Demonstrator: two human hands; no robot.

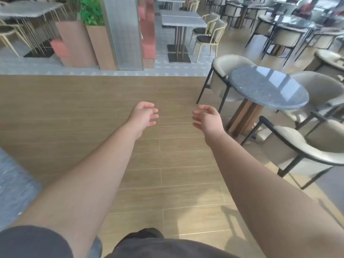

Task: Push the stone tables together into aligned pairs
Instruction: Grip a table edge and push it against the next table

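Hands reaching forward over wood floor: left hand (144,116) and right hand (207,118) both hanging loosely spread, holding nothing, stone tables (183,21) standing well beyond.

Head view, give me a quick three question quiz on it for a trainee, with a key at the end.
1. True or false: the left hand is pressing on a table.
2. What lies straight below both hands? A) a round table B) wood floor C) a chair
3. Fill in: the round table stands to the ____ of the right hand.

Key:
1. False. Both hands hang in the air with loose fingers and hold nothing.
2. B, the wood floor.
3. Right. Grey chairs stand around it, and the rectangular tables are farther off, across the floor.
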